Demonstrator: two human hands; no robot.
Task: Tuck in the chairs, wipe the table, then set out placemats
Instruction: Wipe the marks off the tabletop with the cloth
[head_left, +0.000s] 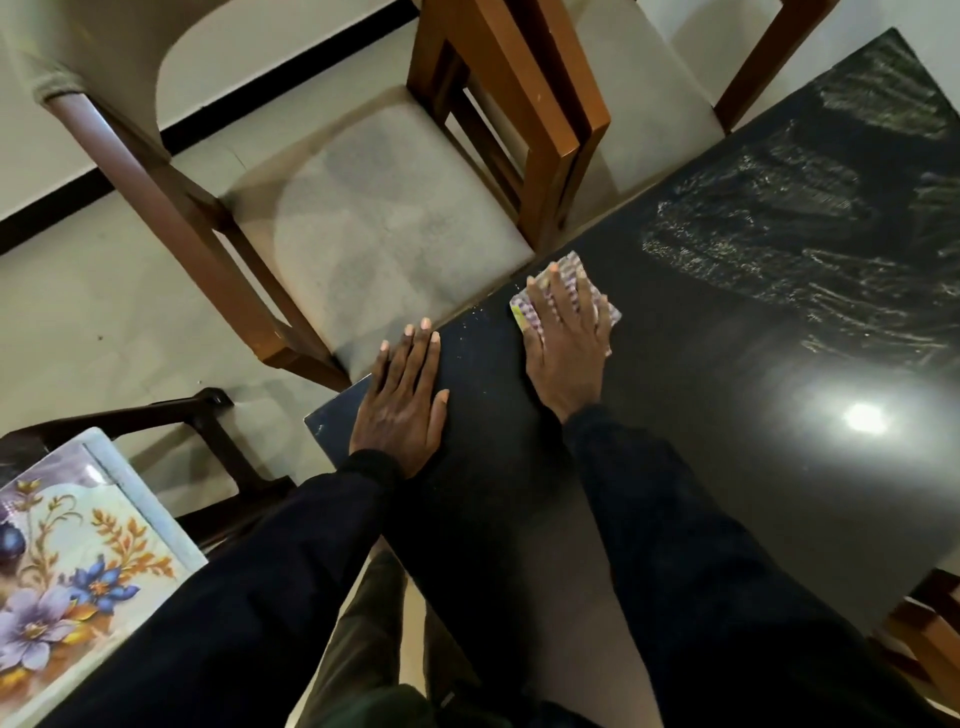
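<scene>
A dark glossy table (727, 364) fills the right half of the view, with wet streaks across its far part. My right hand (569, 343) lies flat with straight fingers on a small folded purple-and-white cloth (524, 312), pressing it onto the table near the left edge. My left hand (402, 400) rests flat, fingers straight, on the table's near left corner. A wooden chair with a pale cushioned seat (379, 223) stands against the table's left edge, its seat partly under the top. A second wooden chair (649, 104) stands further along the same edge.
A floral placemat (78, 561) lies on a dark stand at the lower left. Part of another wooden chair (930, 634) shows at the lower right. A lamp's glare (865, 418) reflects on the tabletop. Pale tiled floor (78, 322) lies to the left.
</scene>
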